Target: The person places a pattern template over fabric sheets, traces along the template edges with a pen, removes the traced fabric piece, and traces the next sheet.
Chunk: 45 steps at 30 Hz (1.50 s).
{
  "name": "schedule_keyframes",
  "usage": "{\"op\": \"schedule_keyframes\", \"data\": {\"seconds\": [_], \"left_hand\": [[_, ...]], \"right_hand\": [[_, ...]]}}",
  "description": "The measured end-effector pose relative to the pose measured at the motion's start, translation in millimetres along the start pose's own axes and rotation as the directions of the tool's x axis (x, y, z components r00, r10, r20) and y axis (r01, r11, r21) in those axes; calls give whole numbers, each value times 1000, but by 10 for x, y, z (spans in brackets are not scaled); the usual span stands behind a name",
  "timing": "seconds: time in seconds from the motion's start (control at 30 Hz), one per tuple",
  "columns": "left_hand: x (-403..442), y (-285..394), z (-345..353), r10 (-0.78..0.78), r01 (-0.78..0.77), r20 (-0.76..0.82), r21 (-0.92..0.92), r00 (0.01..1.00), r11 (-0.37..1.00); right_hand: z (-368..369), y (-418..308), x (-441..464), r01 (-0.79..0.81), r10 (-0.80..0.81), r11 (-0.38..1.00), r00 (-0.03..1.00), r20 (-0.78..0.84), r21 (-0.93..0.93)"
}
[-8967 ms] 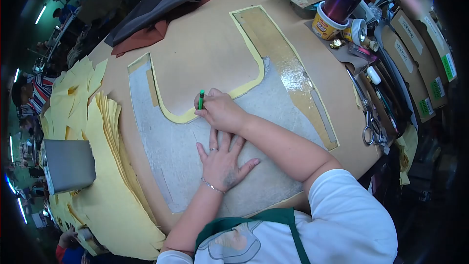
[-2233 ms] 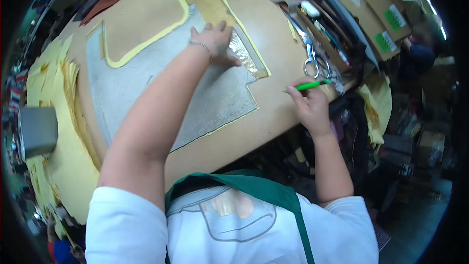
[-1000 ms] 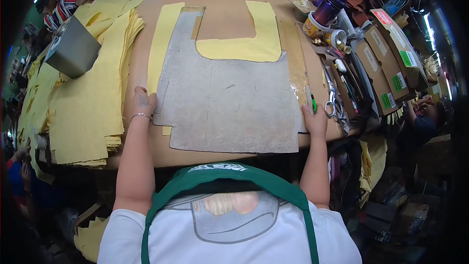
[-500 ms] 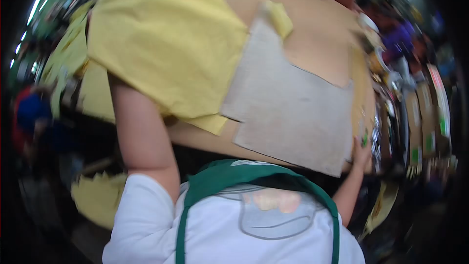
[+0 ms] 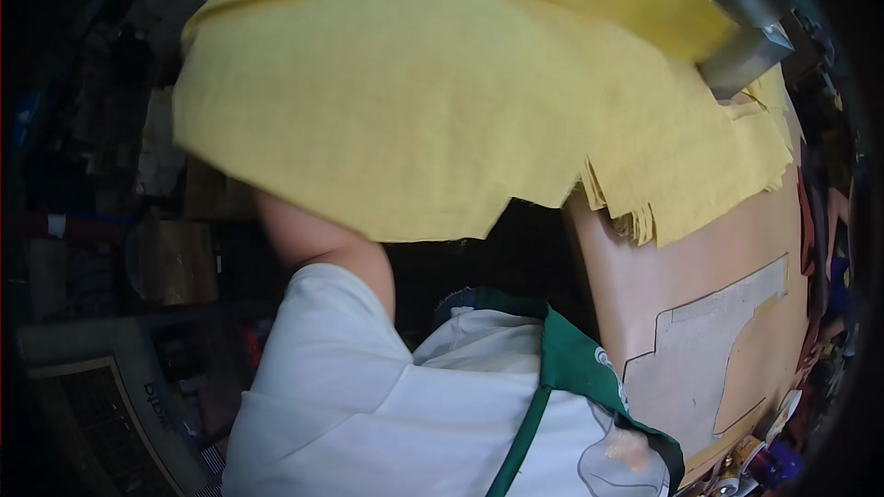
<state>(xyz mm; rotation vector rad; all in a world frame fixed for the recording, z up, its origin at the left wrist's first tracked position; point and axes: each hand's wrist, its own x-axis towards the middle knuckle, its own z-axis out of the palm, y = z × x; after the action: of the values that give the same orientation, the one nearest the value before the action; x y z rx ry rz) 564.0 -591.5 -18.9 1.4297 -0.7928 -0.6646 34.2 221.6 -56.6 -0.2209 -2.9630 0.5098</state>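
Note:
A large yellow sheet (image 5: 387,120), leather or cloth, spreads across the upper view, its lower edge hanging over a dark gap. My left arm (image 5: 322,244) reaches up and passes beneath this sheet, which hides my left hand, so its fingers do not show. To the right lies a stack of yellow cut pieces (image 5: 681,166) with several layered edges, nearest to the sheet. A grey metal block (image 5: 746,64) rests at the stack's far side, partly blurred. My right hand is out of view.
A tan table surface (image 5: 608,285) runs down the right, bearing a flat grey cut-out pattern piece (image 5: 686,350). Small cans and bottles (image 5: 755,460) crowd its lower right edge. A dark framed panel (image 5: 101,423) stands at lower left.
My view has swung left, so the grey pattern piece now sits at lower right. The yellow sheet has moved along with my left arm. My right hand has left the view.

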Motion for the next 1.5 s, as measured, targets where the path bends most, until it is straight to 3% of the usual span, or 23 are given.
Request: {"op": "schedule_keyframes", "data": {"seconds": [0.1, 0.2, 0.53, 0.63, 0.67, 0.73, 0.77, 0.8, 0.83, 0.87, 0.93, 0.97, 1.03, 1.07, 1.1, 1.17, 1.2, 1.23, 1.3, 1.4, 1.5], "left_hand": [[204, -412, -852, -43, 85, -177, 238, 983, 968], [327, -459, -1443, -15, 123, -257, 409, 966, 904], [266, -544, -2177, -4, 231, -293, 748, 956, 622], [-47, -475, -2169, 173, 257, -362, 861, 916, 439], [-102, -319, -1969, 339, 108, -281, 887, 898, 449], [-270, 46, -1107, 625, -415, 21, 765, 781, 493], [-447, 250, -505, 681, -691, 289, 574, 673, 439], [-995, 562, 193, 750, -814, 366, 433, 552, 388], [-1787, 812, 802, 614, -686, 485, -39, 622, 726], [-2463, 1037, 1196, 733, -821, 595, -202, 330, 534], [-3574, 1234, 1581, 644, -763, 763, -385, 53, 519], [-3952, 1157, 1808, 696, -682, 696, -596, -176, 424], [-4703, 1250, 1993, 493, -775, 812, -518, -312, 362], [-4934, 1257, 2088, 354, -843, 872, -449, -339, 297], [-5042, 1219, 2179, 302, -891, 905, -378, -298, 252], [-5217, 1120, 2336, 196, -963, 961, -225, -194, 146], [-5217, 1034, 2401, 175, -969, 964, -221, -200, 109], [-5172, 980, 2462, 153, -973, 966, -219, -207, 68], [-5096, 912, 2477, 231, -955, 944, -268, -235, 123], [-4986, 939, 2584, 177, -924, 934, -341, -311, 176], [-4870, 1079, 2624, 154, -843, 949, -315, -275, 437]], "right_hand": [[17, -28, -4, 5, -7, 999, 999, -35, -51], [6, -23, -24, 6, -11, 995, 998, -56, -98], [-110, 141, -64, 13, -34, 987, 991, -132, -158], [-218, 347, -128, 11, -42, 986, 981, -188, -163], [-247, 415, -163, 3, -38, 986, 977, -210, -165], [-224, 520, -238, -6, -35, 987, 967, -252, -158], [-202, 560, -237, -7, -36, 987, 962, -269, -158], [-236, 572, -329, -23, -29, 985, 956, -291, -171], [-268, 539, -404, -45, -24, 975, 952, -305, -219], [-275, 349, -437, -62, -25, 962, 950, -310, -267], [-287, 225, -508, -132, 39, 963, 930, -365, -233], [-286, 222, -518, -177, 87, 959, 927, -364, -223], [-220, 383, -526, -170, 61, 954, 916, -395, -247], [-188, 441, -509, -163, 44, 952, 911, -410, -260], [-233, 287, -543, -205, 129, 960, 927, -351, -189], [-230, 225, -560, -195, 159, 979, 912, -379, -61], [-218, 246, -577, -190, 176, 982, 904, -390, 1], [-166, 329, -564, -132, 54, 982, 880, -473, -134], [-185, 335, -591, -177, 147, 984, 900, -412, -35], [-228, 211, -632, -170, 163, 985, 892, -421, 22], [-206, 223, -639, -160, 162, 986, 890, -427, 41]]}}
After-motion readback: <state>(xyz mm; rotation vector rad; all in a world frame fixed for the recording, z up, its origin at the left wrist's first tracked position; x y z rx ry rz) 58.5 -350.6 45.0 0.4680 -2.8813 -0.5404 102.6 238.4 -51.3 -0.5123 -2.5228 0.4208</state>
